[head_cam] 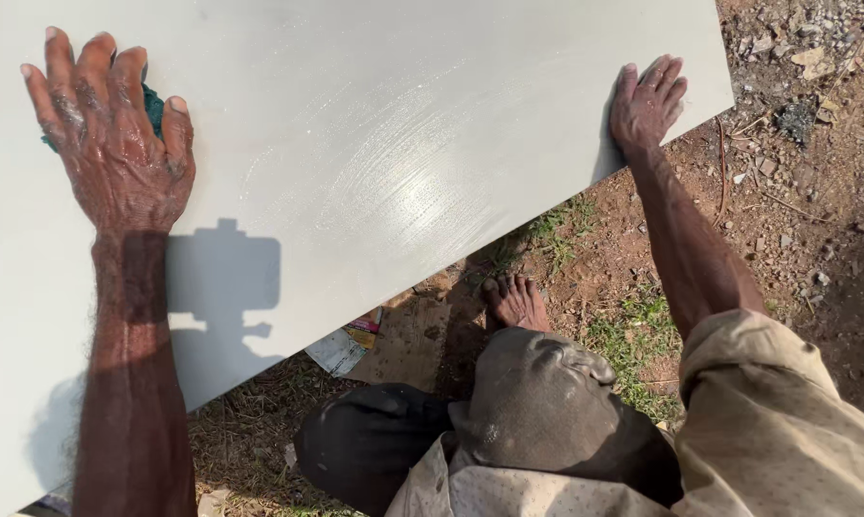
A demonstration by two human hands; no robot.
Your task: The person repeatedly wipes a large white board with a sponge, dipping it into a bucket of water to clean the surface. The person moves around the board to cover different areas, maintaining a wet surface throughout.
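Observation:
A large pale grey-white board lies flat and fills the upper left of the view, its surface wet and glossy. My left hand presses palm down on it, with a dark green cloth under the fingers, only a corner showing. My right hand rests flat with fingers spread on the board near its right edge. Both hands look wet.
Below the board is bare reddish dirt with patches of grass, stones and debris at the upper right. My bare foot and bent knee sit by the board's lower edge. A crumpled wrapper lies under that edge.

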